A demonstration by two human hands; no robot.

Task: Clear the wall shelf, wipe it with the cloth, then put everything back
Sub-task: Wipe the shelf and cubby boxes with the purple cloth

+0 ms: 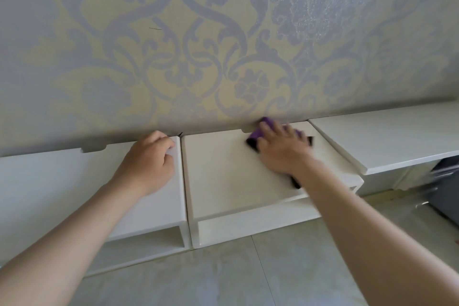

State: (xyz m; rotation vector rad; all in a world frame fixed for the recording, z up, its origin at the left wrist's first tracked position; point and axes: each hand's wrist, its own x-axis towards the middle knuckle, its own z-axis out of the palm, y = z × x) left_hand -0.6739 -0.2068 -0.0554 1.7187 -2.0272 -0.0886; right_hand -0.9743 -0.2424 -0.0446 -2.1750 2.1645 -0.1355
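Right hand (280, 150) flat, pressing purple cloth (261, 131) at shelf (223, 181) back edge, overshoot could scuff the wallpaper (198, 57); left hand (146, 161) curled on neighbouring unit (62, 181), grip unclear.

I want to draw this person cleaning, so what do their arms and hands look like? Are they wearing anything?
Both arms are bare. The left arm and right arm show no sleeves as far as the picture reaches. The left hand and right hand have no gloves, and no rings, watch or bracelet can be seen. The right hand looks a bit blurred.
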